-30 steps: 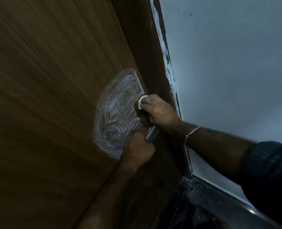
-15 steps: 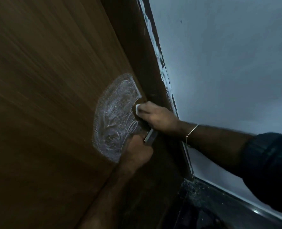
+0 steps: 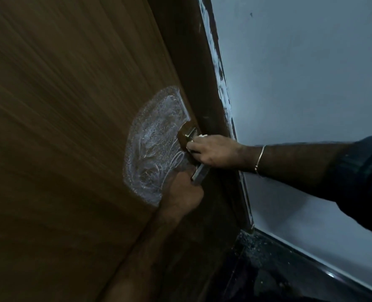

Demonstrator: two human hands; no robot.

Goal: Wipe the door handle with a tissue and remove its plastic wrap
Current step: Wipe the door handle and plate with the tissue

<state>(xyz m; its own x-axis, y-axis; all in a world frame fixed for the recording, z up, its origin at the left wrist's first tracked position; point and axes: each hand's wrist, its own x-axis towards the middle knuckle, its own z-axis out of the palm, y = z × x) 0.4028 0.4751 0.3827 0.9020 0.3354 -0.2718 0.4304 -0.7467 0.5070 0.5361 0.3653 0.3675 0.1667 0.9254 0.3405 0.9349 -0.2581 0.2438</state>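
1. Our right hand has its fingers curled round the middle of the door handle, pinching a white tissue that peeks out above the knuckles.
2. Our left hand sits just below, its fingers turned away from the camera beside the handle's lower end; we cannot tell whether they grip the handle, its wrap or nothing.
3. The handle runs along the door's edge, its metal showing dull and squared above the right fingers and again as a pale bar between the two hands.
4. Whether plastic wrap covers it is too dim and blurred to tell; no loose film shows.
5. We judge the wiping under way and the unwrapping not visibly begun.
6. Left of the fingers, a whitish smeared patch fans across the wooden door.
7. Right of them stand the dark door frame and the pale wall; a thin bangle circles the right wrist.
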